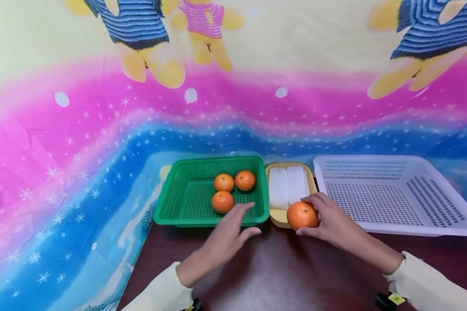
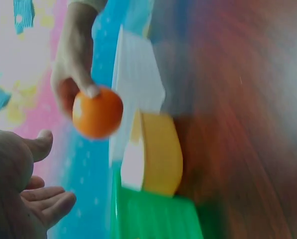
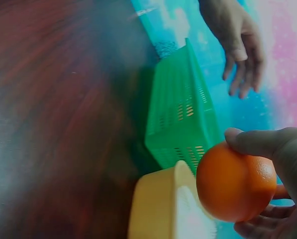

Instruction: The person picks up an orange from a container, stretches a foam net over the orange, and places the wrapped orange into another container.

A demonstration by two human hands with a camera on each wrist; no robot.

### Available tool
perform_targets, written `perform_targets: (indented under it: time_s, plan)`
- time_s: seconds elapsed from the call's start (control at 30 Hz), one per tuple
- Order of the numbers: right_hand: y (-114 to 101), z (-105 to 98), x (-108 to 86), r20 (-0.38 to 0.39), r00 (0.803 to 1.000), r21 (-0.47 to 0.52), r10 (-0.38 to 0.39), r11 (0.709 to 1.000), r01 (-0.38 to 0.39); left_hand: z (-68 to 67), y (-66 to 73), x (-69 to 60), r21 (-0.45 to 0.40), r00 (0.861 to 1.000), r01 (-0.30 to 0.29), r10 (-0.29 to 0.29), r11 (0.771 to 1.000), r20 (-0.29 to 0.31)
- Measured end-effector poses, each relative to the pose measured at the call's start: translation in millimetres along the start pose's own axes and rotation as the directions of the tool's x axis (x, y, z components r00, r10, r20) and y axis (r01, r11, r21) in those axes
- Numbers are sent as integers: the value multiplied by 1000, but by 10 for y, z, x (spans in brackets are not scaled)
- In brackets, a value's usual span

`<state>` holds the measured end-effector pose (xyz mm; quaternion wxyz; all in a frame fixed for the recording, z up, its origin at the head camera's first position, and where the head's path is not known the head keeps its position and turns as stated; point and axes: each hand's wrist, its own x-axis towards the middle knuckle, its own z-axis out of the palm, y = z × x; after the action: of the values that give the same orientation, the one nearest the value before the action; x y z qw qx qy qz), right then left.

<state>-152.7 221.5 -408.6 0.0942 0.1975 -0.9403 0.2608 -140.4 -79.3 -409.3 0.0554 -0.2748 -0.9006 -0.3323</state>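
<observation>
My right hand point(image 1: 334, 220) grips an orange point(image 1: 302, 216) between thumb and fingers, held up over the front of a small tan tray point(image 1: 280, 219). In the right wrist view the same orange point(image 3: 235, 181) shows close up, with the thumb on its upper side. White foam net sleeves point(image 1: 278, 188) lie side by side in the tray. My left hand point(image 1: 227, 235) hovers in front of the green basket point(image 1: 167, 220), its fingers apart and holding nothing. Inside that basket sit three more oranges point(image 1: 222, 202). The left wrist view shows the left palm point(image 2: 19, 179) bare.
To the right of the tray stands a white plastic basket point(image 1: 377, 226) with slotted walls, nothing visible in it. All the containers stand along the back of a dark reddish table point(image 1: 268, 272). Behind them hangs a colourful printed cloth point(image 1: 257, 103).
</observation>
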Motion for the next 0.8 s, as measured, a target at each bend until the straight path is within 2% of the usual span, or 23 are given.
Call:
perform_targets:
  time_s: [0.07,0.13,0.2,0.3,0.37,0.47,0.57,0.73,0.8]
  plan:
    - [13,22,-58,-10,1000,4,-9,1000,9,104,85,54,-55,998,-23,27,998,63]
    - [12,50,-112,-14,1000,4,-24,1000,24,217,146,93,-76,992,-44,52,996,114]
    - [-1,80,-160,-15,999,6,-42,999,42,330,183,114,-83,985,-63,75,995,153]
    - [-41,119,-221,-9,998,30,-59,998,59,485,206,119,-95,978,-62,79,994,193]
    - [-67,133,-252,-3,998,54,-65,996,66,572,200,118,-129,977,-57,82,990,197]
    - [-88,153,-289,12,998,87,-68,994,67,683,181,119,-222,980,-52,92,974,175]
    - [-83,194,-332,9,997,82,-80,993,79,772,168,121,-287,983,-79,123,955,140]
    - [-33,319,-416,-16,995,83,-97,992,98,914,168,96,-289,985,-111,144,951,98]
    - [-4,369,-452,-25,994,97,-109,989,111,970,159,73,-286,985,-107,140,952,98]
